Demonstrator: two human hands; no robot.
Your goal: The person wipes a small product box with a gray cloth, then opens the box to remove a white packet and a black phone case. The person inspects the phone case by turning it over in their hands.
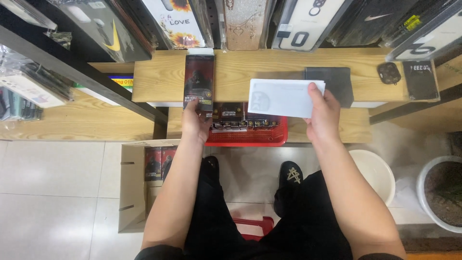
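Observation:
My left hand [195, 123] grips the lower end of a tall dark package [198, 79] with a dark figure printed on it and a white top tab, held upright over the wooden shelf [269, 67]. A flat white packet [281, 97] is held by its right edge in my right hand [323, 115], lying over the shelf's front edge. Between the hands and lower down, a red basket [250, 137] holds a row of several similar dark packages.
Phone cases [243, 21] hang in rows above the shelf. A dark grey flat packet [332, 82], a small dark case [389, 72] and a black packet [419, 79] lie on the shelf. A cardboard box [137, 188] with dark packages, a white bucket [375, 173] and a plant pot [440, 190] stand on the floor.

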